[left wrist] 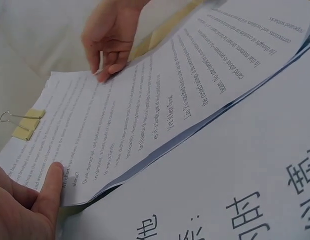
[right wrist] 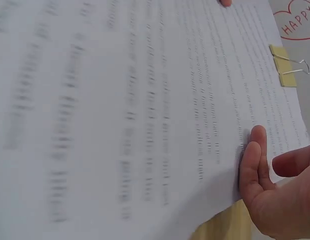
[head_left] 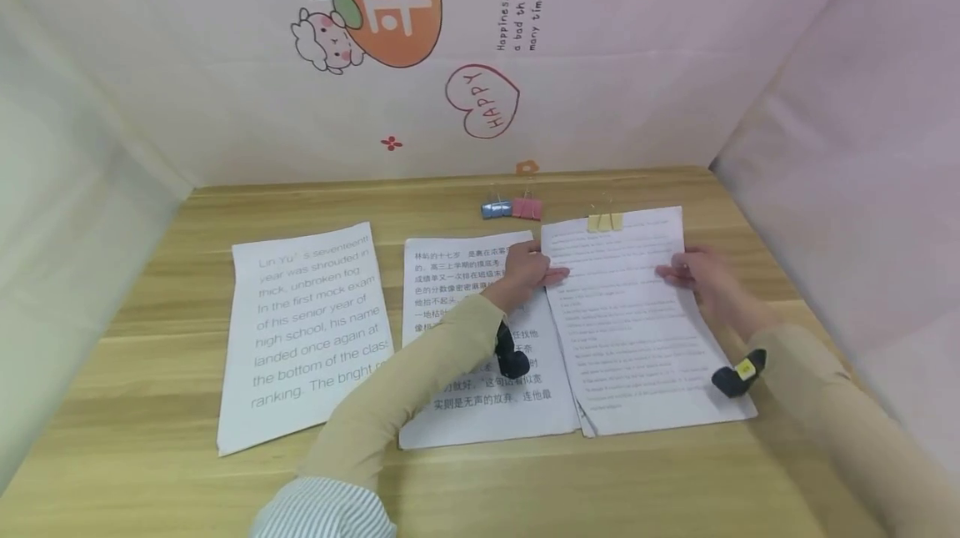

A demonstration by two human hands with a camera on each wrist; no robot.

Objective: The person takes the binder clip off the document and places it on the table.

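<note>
A stack of English-printed papers [head_left: 622, 338] with a yellow binder clip [head_left: 605, 223] at its far edge lies between both hands, on the right of the table. My left hand [head_left: 528, 271] grips its left edge, one finger over the top sheet. At the opposite edge, my right hand [head_left: 701, 271] holds it with fingertips on the printed face. The stack's left edge stands a little raised, overlapping a stack of Chinese-printed papers [left wrist: 275, 200]. In the right wrist view, the near print is blurred, and the clip [right wrist: 283, 65] shows beyond the fingers.
Large-print English papers [head_left: 300, 338] lie on the left of the wooden table [head_left: 480, 488]. A blue binder clip [head_left: 496, 210] and a pink binder clip [head_left: 527, 208] sit side by side near the back edge. A printed cloth [head_left: 615, 87] hangs behind.
</note>
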